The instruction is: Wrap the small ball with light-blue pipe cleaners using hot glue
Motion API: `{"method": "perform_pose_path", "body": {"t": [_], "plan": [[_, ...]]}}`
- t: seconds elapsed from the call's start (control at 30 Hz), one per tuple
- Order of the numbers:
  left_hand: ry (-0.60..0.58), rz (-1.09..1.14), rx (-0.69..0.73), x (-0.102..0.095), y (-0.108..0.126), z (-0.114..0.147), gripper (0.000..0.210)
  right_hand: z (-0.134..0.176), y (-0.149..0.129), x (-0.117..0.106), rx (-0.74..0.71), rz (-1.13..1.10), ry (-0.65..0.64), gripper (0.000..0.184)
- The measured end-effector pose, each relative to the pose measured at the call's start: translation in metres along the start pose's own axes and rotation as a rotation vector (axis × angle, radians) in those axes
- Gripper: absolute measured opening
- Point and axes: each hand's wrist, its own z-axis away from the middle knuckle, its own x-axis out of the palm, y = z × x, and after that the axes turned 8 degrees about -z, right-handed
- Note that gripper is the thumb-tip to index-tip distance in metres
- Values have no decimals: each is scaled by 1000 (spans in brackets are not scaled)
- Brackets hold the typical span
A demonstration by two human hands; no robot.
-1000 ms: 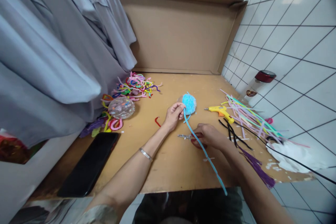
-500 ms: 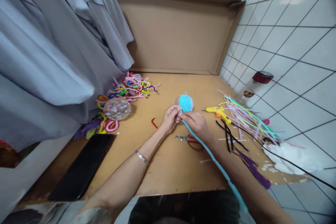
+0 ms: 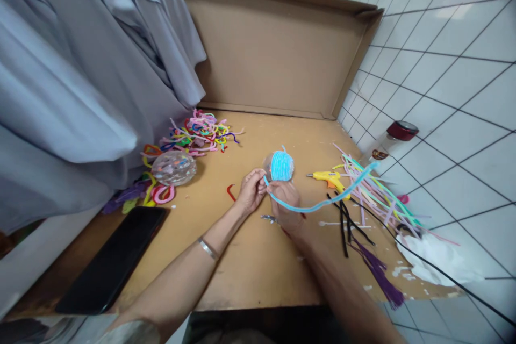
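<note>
A clear ball wrapped with rows of light-blue pipe cleaner [image 3: 281, 165] sits just beyond my fingertips. My left hand [image 3: 252, 190] is closed, pinching the near end of a blue pipe cleaner [image 3: 310, 208] by the ball's lower left. Close beside it, my right hand [image 3: 287, 203] is also closed, with its fingers on the same strand. The loose length curves out over my right wrist and rises toward the right. Under the right hand, scissors [image 3: 269, 219] show only their blades; their handles are mostly hidden.
On the right lie a yellow glue gun [image 3: 330, 180], black pipe cleaners [image 3: 346, 220], a purple tassel [image 3: 381, 274] and pastel strips [image 3: 374, 188]. At left are a black phone [image 3: 115, 258], a clear ball [image 3: 174, 167] and a colourful pipe cleaner pile [image 3: 201, 131]. A jar [image 3: 389, 142] leans by the tiles.
The strand's loose end has swung from the lower right, along my forearm, up and away to the right. My right hand has turned and now covers the scissors' handles.
</note>
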Motion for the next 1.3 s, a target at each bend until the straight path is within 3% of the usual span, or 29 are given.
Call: {"method": "perform_pose_path", "body": {"t": [0.13,0.3,0.4,0.53,0.73,0.8,0.87,1.07,1.3], "plan": [[39,-84,108,-3,-3,-2,33,16,3,-1,19,7,106,28],[206,-527,416,0,-8,8,19,15,7,-14,214,-44,367,23],[198,-746,603,4,-3,11,21,11,10,-20,329,-112,416,20],[56,-1093,785,14,11,-6,46,9,19,-25,367,-100,455,20],[-335,-1581,612,28,29,-49,73,12,31,-26,317,-54,413,18],[-418,-1624,557,27,31,-54,74,13,31,-26,315,-43,400,19],[-411,-1625,559,21,30,-54,74,12,29,-27,331,-26,391,20],[-135,-1490,658,2,17,-32,80,9,18,-28,345,12,387,23],[-67,-1366,741,-12,8,-10,58,13,14,-18,287,-40,329,21]]}}
